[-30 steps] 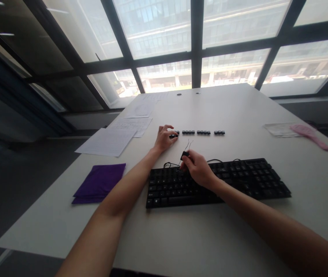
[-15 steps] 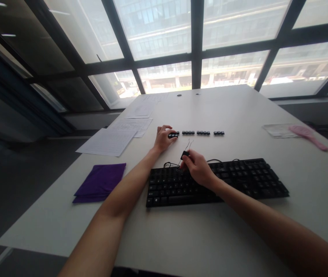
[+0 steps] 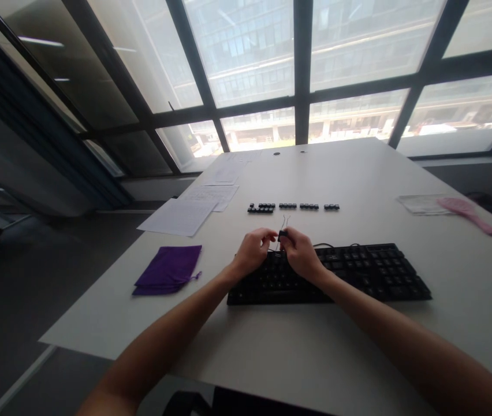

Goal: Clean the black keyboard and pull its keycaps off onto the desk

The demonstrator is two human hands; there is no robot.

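My right hand (image 3: 301, 253) is closed on a keycap puller (image 3: 283, 236), a small black block with thin wire prongs pointing away from me. It is over the upper left of a black keyboard (image 3: 371, 277). My left hand (image 3: 254, 249) is just left of the puller, its fingers curved and slightly apart, with nothing visible between them. Part of the keyboard's left side is hidden beneath my hands. Beyond it, small black keycaps (image 3: 261, 210) stand in short rows on the white table (image 3: 350, 173), with a further group of keycaps (image 3: 331, 207) to the right.
At left lies a folded purple drawstring pouch (image 3: 168, 268). Behind it are printed paper sheets (image 3: 181, 216). On the right, a pink hairbrush-like object (image 3: 466, 211) overlaps a pale, flat packet (image 3: 421, 204). The keyboard's cable (image 3: 324, 245) runs behind it. Large windows (image 3: 254, 52) rise beyond the table.
My left hand has left the keycap rows and come back toward me, beside the puller. My right hand still grips the puller above the keyboard. The view has shifted slightly.
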